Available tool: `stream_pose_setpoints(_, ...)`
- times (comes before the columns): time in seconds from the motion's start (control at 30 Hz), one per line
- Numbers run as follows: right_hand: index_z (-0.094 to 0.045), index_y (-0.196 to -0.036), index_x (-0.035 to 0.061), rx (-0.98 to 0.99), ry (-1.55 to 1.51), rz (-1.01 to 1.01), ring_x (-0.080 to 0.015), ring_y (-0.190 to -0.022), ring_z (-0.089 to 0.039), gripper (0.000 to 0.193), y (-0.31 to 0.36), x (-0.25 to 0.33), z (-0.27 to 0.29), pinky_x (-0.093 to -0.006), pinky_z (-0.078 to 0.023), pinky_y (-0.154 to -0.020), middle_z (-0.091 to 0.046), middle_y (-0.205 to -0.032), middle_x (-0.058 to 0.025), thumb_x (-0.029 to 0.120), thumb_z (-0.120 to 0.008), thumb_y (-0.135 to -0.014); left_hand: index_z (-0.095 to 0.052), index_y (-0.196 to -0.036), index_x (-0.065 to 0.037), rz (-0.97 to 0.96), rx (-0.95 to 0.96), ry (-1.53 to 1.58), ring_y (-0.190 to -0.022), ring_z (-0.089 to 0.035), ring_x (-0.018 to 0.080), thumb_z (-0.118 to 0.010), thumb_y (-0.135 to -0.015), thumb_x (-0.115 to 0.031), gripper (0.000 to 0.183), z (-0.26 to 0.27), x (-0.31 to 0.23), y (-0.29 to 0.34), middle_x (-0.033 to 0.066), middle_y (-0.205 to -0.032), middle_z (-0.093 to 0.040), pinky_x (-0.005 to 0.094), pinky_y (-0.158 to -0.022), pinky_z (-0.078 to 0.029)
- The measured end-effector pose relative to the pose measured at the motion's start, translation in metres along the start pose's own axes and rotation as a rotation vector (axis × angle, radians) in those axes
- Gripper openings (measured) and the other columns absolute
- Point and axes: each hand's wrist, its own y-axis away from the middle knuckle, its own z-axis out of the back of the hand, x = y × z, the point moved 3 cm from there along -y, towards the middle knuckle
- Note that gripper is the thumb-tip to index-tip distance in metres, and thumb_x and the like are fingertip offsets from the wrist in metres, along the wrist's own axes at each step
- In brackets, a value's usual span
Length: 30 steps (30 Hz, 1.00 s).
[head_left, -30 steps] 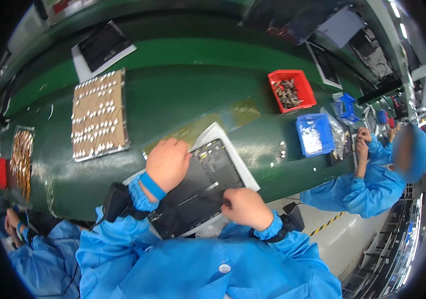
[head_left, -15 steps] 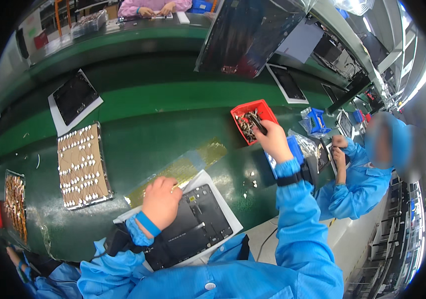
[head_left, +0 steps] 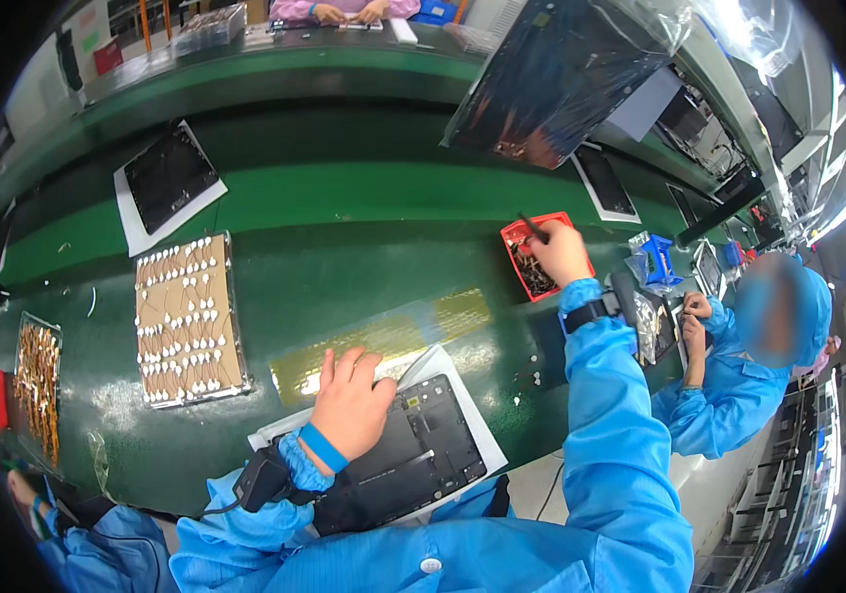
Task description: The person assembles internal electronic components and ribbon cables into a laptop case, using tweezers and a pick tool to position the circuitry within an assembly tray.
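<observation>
My left hand (head_left: pixel 354 405) lies over the upper left edge of a flat black device housing (head_left: pixel 408 460), fingers spread and holding nothing. White sheet material (head_left: pixel 482 435) shows beneath the housing. Further off to the right, my right hand (head_left: pixel 563 257) is closed round a slim black tool (head_left: pixel 534 228), whose exact kind I cannot make out. This hand is over a red bin (head_left: pixel 518 237) of small dark and metallic parts and hides part of it. A yellow film strip (head_left: pixel 443 321) lies just beyond the housing.
Left on the green bench stand a tray of white-tipped wires (head_left: pixel 188 321) and a tray of orange strips (head_left: pixel 39 390). Another black panel (head_left: pixel 171 183) lies beyond. A co-worker in blue (head_left: pixel 729 385) sits at right, near a blue bin (head_left: pixel 656 259). A large bagged panel (head_left: pixel 551 84) hangs overhead.
The whole view has shifted slightly. The black tool now points up and left above the bin's rim, where before it lay lower over the parts. My left fingers are spread wider.
</observation>
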Motion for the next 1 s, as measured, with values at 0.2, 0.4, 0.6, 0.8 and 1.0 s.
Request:
stream_pose_setpoints(0.2, -0.061, -0.081, 0.0004, 0.053, -0.710, -0.171, -0.0088, -0.065, -0.056, 0.010, 0.073, 0.048, 0.043, -0.0226, -0.044, -0.059, -0.061, -0.070, -0.0033, 0.000, -0.056, -0.072, -0.055, -0.081, -0.008, 0.010, -0.090, 0.092, -0.108, -0.046, 0.0308, -0.065, -0.064, -0.009, 0.020, -0.005, 0.006, -0.001, 0.0082, -0.101, -0.052, 0.0542, -0.094, -0.033)
stream_pose_setpoints(0.4, -0.059, -0.081, -0.0007, 0.447, -0.786, -0.194, -0.0085, -0.064, -0.053, 0.011, 0.167, 0.100, -0.012, -0.0245, -0.043, -0.057, -0.056, -0.068, -0.0015, 0.006, -0.062, -0.073, -0.053, -0.084, -0.008, 0.028, -0.103, 0.092, -0.107, -0.046, 0.0309, -0.064, -0.065, -0.009, 0.022, -0.005, 0.005, 0.000, 0.0078, -0.099, -0.052, 0.0541, -0.094, -0.034)
stream_pose_setpoints(0.6, -0.059, -0.080, -0.0006, 0.502, -0.671, -0.135, -0.0103, -0.062, -0.053, 0.013, 0.173, 0.105, -0.035, -0.0256, -0.043, -0.056, -0.057, -0.066, -0.0048, 0.009, -0.063, -0.072, -0.053, -0.085, -0.006, 0.069, -0.080, 0.066, -0.109, -0.045, 0.0319, -0.064, -0.066, -0.011, 0.022, -0.005, 0.004, 0.002, 0.0095, -0.102, -0.051, 0.0567, -0.094, -0.032)
stream_pose_setpoints(0.8, -0.059, -0.080, -0.0002, 0.574, -0.633, -0.151, -0.0105, -0.061, -0.053, 0.013, 0.171, 0.109, -0.031, -0.0252, -0.043, -0.056, -0.057, -0.065, -0.0050, 0.008, -0.061, -0.070, -0.053, -0.084, -0.006, 0.076, -0.080, 0.071, -0.109, -0.044, 0.0323, -0.065, -0.066, -0.012, 0.023, -0.004, 0.006, 0.002, 0.0104, -0.103, -0.051, 0.0578, -0.094, -0.032)
stream_pose_setpoints(1.0, -0.056, -0.076, -0.0002, 0.558, -0.458, -0.119, -0.0100, -0.062, -0.053, 0.010, 0.168, 0.109, -0.034, -0.0245, -0.044, -0.057, -0.058, -0.068, -0.0047, 0.006, -0.061, -0.070, -0.053, -0.084, -0.005, 0.072, -0.085, 0.058, -0.109, -0.044, 0.0326, -0.065, -0.065, -0.013, 0.023, -0.007, 0.007, 0.002, 0.0108, -0.104, -0.050, 0.0582, -0.094, -0.032)
